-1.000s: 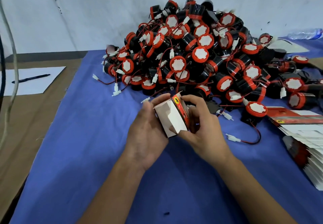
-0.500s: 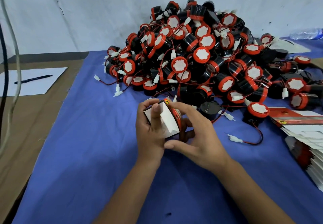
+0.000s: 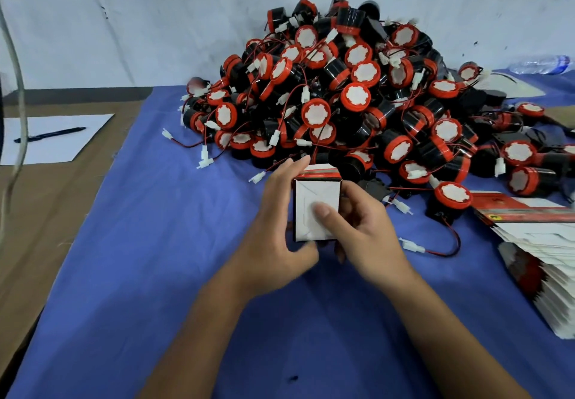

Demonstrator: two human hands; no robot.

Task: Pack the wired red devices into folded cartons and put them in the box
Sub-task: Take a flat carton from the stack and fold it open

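Both hands, left hand (image 3: 273, 227) and right hand (image 3: 361, 227), grip a small carton (image 3: 317, 202), its white folded flaps facing up, red-and-black edge on top

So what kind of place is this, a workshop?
Probably a small packing bench: a big pile of wired red devices, a stack of flat cartons, and two hands folding a carton over a blue cloth.

A blue cloth (image 3: 130, 274) covered the brown tabletop (image 3: 46, 218). Far left, a black pen (image 3: 49, 134) lay on a white paper sheet (image 3: 62, 146). Far right, a clear plastic bottle (image 3: 543, 64) lay on its side.
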